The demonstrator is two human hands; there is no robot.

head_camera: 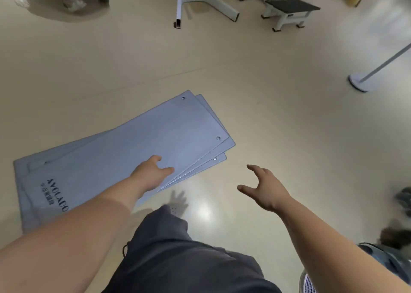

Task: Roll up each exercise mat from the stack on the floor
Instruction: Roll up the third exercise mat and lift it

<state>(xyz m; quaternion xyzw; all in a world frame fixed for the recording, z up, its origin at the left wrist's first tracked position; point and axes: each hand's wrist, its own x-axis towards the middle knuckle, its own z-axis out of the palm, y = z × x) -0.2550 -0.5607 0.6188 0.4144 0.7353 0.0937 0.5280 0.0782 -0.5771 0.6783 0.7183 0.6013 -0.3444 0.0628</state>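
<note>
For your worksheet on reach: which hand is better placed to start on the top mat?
Left. The left hand is over the top mat; the right hand hangs open above bare floor, off the mat.

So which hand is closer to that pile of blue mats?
Left. The left hand is over the stack of mats at its near edge; the right hand is spread above bare floor, off to the stack's right.

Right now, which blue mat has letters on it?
The flat blue-grey foam mat lying on top: black letters are printed near its close end. The mats under it show only bare edges and corners.
</note>
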